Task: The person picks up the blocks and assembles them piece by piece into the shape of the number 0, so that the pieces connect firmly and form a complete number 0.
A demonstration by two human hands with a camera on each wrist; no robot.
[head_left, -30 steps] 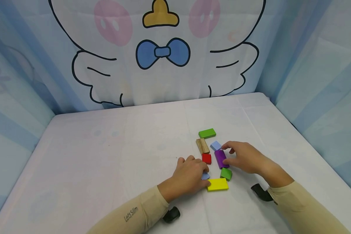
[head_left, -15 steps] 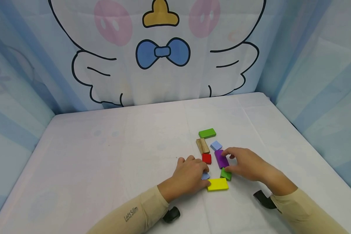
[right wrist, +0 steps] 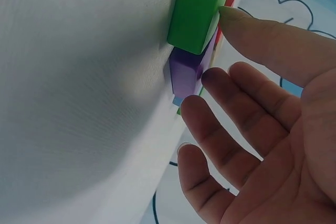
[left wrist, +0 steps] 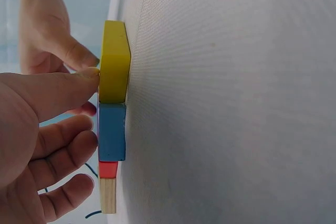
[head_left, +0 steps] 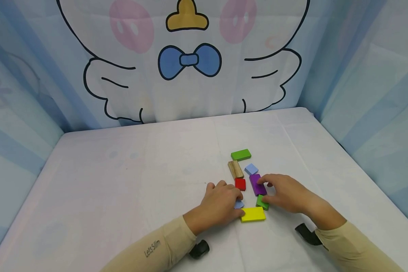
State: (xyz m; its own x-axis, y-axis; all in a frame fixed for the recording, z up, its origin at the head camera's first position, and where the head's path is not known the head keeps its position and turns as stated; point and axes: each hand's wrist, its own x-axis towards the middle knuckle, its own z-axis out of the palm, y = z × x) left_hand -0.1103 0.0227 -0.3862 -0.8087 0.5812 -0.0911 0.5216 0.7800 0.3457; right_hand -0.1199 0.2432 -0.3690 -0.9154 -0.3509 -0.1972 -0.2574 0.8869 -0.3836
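Note:
A loop of flat blocks lies on the white-covered table. My left hand (head_left: 219,206) rests at its near left, thumb on the top edge of the yellow block (head_left: 253,214) (left wrist: 115,61) and fingers over a light-blue block (head_left: 238,204) (left wrist: 112,132) they partly hide. On the other side, my right hand (head_left: 290,192) touches the small green block (head_left: 263,206) (right wrist: 194,14) with its thumb. Its index fingertip is at the purple block (head_left: 256,185) (right wrist: 184,74). Neither hand has fingers wrapped round a block.
Farther along are a red block (head_left: 240,184), a bare wooden block (head_left: 235,169), a second light-blue block (head_left: 251,169) and a longer green block (head_left: 240,155). Patterned cloth (head_left: 190,94) hangs behind the table (head_left: 122,196) and along both sides.
My right hand has shifted toward me: its thumb went from the purple block to the small green one, its index finger from near the far light-blue block to the purple. The left hand stays put.

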